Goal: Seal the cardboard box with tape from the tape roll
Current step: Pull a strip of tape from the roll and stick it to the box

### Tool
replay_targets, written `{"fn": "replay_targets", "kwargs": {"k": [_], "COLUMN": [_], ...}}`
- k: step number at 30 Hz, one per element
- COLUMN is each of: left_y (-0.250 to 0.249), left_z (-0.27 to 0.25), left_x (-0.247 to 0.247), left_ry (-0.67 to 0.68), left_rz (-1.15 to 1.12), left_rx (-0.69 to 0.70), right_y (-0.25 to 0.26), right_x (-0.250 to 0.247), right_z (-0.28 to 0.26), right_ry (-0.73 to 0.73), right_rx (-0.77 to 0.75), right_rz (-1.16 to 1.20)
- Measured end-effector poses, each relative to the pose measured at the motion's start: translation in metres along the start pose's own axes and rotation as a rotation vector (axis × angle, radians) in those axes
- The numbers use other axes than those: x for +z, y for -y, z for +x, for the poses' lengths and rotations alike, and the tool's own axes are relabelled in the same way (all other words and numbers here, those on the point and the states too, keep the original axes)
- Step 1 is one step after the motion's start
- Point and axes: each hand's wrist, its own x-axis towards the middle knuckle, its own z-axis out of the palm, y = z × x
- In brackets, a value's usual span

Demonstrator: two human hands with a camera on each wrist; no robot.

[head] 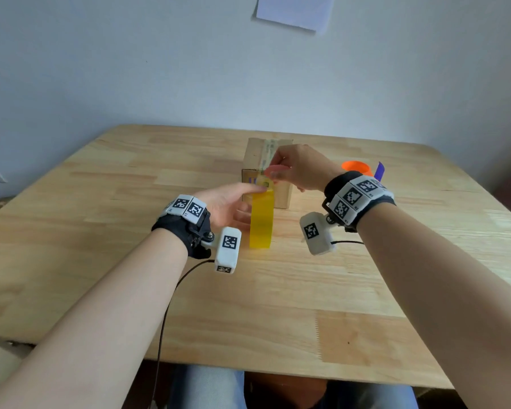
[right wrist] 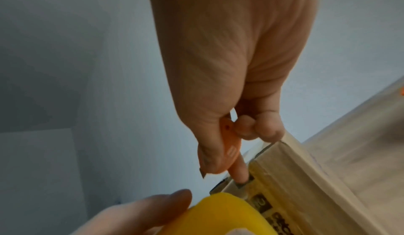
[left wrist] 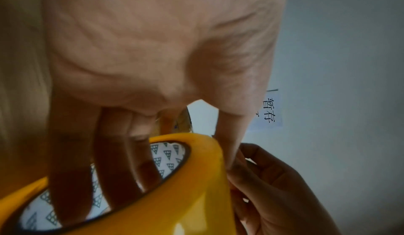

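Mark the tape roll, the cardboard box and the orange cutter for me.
tape roll [head: 261, 221], head view, on its yellow outer band.
cardboard box [head: 254, 156], head view, on its bare top left of the tape strip.
orange cutter [right wrist: 230, 149], right wrist view, on its body between thumb and forefinger.

Upright yellow tape roll [head: 261, 220] against taped cardboard box [head: 260, 160]

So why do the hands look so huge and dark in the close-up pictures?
Left wrist view: the very wide lens swells the left hand, and the fingers inside the tape roll lie shadowed. Right wrist view: the right hand is backlit and slightly blurred. Head view: bright, even light.
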Motion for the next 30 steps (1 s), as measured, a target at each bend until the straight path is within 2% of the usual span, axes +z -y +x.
{"fn": "replay_targets", "kwargs": {"k": [9,25,30], "left_y": [0.003,0.0,-0.001], "left_z": [0.007,0.009,0.007], "left_x": [-0.01,-0.012,-0.012], "left_ry": [0.015,0.082,0.085], "left_rz": [-0.012,0.021,0.024], "left_rx": [0.193,0.19,0.184], "right_y": [0.017,0.048,0.056], "right_x": [0.002,-0.004,-0.009], "right_z": [0.008,0.019,0.019], "right_ry": [0.106,0.218,0.261], "right_rx": [-0.015,-0.006,0.011], "right_rz": [-0.178,-0.446,-0.466]}}
